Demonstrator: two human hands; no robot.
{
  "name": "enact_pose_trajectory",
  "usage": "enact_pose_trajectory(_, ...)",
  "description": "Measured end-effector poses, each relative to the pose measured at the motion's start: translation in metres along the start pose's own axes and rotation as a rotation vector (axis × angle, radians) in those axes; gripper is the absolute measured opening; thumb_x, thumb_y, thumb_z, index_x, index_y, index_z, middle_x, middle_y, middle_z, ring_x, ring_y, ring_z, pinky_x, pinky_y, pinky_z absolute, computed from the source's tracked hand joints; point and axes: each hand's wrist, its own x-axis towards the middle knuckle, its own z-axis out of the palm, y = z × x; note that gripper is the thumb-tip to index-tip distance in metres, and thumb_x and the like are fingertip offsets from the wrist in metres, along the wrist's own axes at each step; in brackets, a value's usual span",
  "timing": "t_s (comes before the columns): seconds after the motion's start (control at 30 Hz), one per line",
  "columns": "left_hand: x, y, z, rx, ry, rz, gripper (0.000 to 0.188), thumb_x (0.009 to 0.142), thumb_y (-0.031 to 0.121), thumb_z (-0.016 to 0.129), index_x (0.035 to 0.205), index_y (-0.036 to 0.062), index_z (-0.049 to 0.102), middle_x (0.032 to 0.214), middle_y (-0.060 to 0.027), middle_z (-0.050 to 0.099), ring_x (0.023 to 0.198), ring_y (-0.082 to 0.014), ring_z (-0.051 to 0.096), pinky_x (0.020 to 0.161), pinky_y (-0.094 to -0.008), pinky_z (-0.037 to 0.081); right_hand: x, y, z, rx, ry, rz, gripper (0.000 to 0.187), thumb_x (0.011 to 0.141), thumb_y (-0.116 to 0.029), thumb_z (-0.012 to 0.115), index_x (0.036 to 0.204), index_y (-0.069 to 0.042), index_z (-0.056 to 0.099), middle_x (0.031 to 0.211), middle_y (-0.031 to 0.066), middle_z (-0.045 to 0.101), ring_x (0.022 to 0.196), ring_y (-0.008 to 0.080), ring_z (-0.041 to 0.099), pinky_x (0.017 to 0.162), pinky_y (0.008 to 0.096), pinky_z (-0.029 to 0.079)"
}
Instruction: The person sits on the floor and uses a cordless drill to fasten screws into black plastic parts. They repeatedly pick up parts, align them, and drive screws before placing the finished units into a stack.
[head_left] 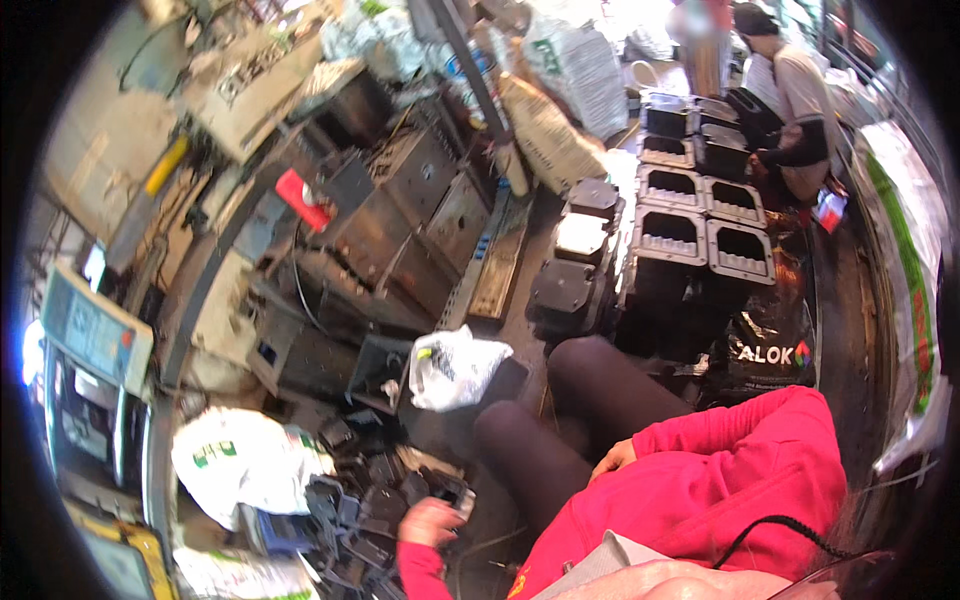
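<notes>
My left hand (pixel 432 522), in a red sleeve, is at the right edge of a pile of dark plastic parts (pixel 375 508) on the floor. Its fingers reach beside a dark, box-like part (pixel 462 497) with a pale inside. The hand is too small and blurred to show whether it grips that part. In my lap, against my dark-clad thigh, my right hand (pixel 613 459) rests with its fingers lying loosely. Nothing shows in it, though the fingertips are partly hidden.
Black open-topped housings (pixel 668 235) stand in rows ahead, beside stacked black lids (pixel 565 290). A white plastic bag (pixel 455 368) lies ahead of my knees. White sacks (pixel 240 460) are at left, metal boxes (pixel 380 235) beyond. A co-worker (pixel 800 100) crouches far right near a black bag (pixel 770 335).
</notes>
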Motion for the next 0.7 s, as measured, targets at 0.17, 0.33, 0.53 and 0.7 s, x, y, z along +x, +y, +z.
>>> enact_pose_trajectory(0.17, 0.067, 0.184, 0.073, -1.254, -0.120, -0.557, 0.033, 0.081, 0.013, 0.067, 0.112, 0.0044, 0.064, 0.116, -0.0073, 0.064, 0.105, -0.0214, 0.061, 0.086, -0.0323, 0.048, 0.017, 0.008, -0.031, -0.085, -0.081, -0.128, 0.034, 0.094, -0.037, 0.055, 0.100, -0.004, 0.061, 0.088, 0.0017, 0.060, 0.083, 0.0089, 0.052, 0.074, 0.0311, 0.045)
enact_pose_trajectory(0.33, 0.135, 0.216, 0.052, -1.174, 0.105, -0.602, 0.033, 0.081, 0.013, 0.067, 0.112, 0.0044, 0.064, 0.115, -0.0074, 0.064, 0.104, -0.0212, 0.061, 0.086, -0.0322, 0.048, 0.044, -0.045, -0.030, -0.128, -0.069, -0.530, 0.040, 0.091, -0.041, 0.058, 0.106, -0.005, 0.066, 0.103, 0.0064, 0.067, 0.099, 0.0156, 0.060, 0.083, 0.0345, 0.048)
enact_pose_trajectory(0.53, 0.170, 0.268, 0.033, -1.086, 0.169, -0.634, 0.033, 0.081, 0.013, 0.067, 0.112, 0.0043, 0.064, 0.115, -0.0075, 0.064, 0.104, -0.0210, 0.061, 0.086, -0.0322, 0.048, 0.097, -0.097, -0.076, -0.400, 0.184, -0.622, 0.040, 0.091, -0.042, 0.059, 0.105, -0.005, 0.066, 0.102, 0.0068, 0.067, 0.098, 0.0166, 0.060, 0.083, 0.0349, 0.048)
enact_pose_trajectory(0.7, 0.174, 0.283, 0.028, -1.056, 0.202, -0.667, 0.032, 0.081, 0.014, 0.067, 0.112, 0.0043, 0.064, 0.114, -0.0076, 0.065, 0.103, -0.0208, 0.061, 0.086, -0.0321, 0.048, 0.106, -0.093, -0.100, -0.428, 0.243, -0.559, 0.039, 0.090, -0.042, 0.059, 0.104, -0.005, 0.066, 0.101, 0.0071, 0.067, 0.097, 0.0174, 0.061, 0.082, 0.0353, 0.048)
